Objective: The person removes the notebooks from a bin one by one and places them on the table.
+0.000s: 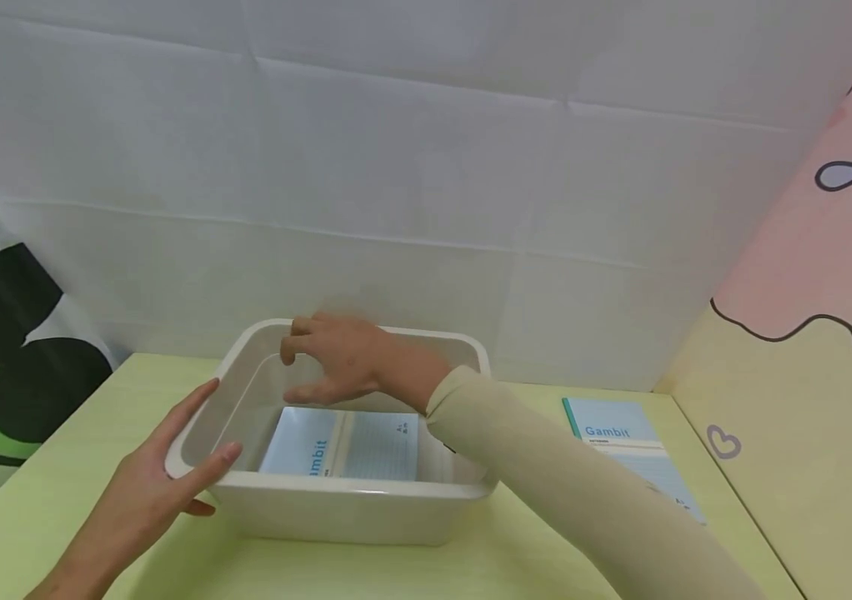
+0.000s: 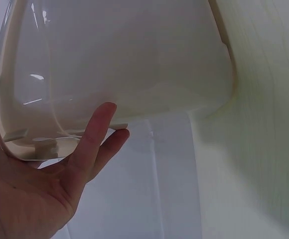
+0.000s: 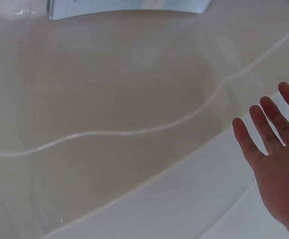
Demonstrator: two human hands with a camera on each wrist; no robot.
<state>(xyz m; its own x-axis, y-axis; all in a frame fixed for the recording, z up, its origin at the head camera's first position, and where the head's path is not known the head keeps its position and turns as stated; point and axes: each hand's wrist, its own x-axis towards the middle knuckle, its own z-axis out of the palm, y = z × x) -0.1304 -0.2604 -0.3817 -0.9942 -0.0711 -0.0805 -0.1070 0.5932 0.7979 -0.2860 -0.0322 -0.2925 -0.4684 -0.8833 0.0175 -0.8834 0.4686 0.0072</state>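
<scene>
A white plastic basin (image 1: pixel 336 510) stands on the table, with a light blue "Gambit" notebook (image 1: pixel 377 446) lying inside it. My left hand (image 1: pixel 142 493) holds the basin's left rim, thumb over the edge and fingers along the outside. The left wrist view shows that hand (image 2: pixel 40 201) against the basin's outer wall (image 2: pixel 134 59). Over the far part of the basin is my right hand (image 1: pixel 343 354), above the notebook and apart from it. In the right wrist view, the right hand (image 3: pixel 284 167) has spread fingers and nothing in them.
Another light blue "Gambit" notebook (image 1: pixel 624 429) lies on the pale yellow-green table (image 1: pixel 546 542) to the right, partly behind my right sleeve (image 1: pixel 568 475). A white sheet (image 1: pixel 396 167) hangs behind the basin. Printed panels (image 1: pixel 794 400) stand at both sides.
</scene>
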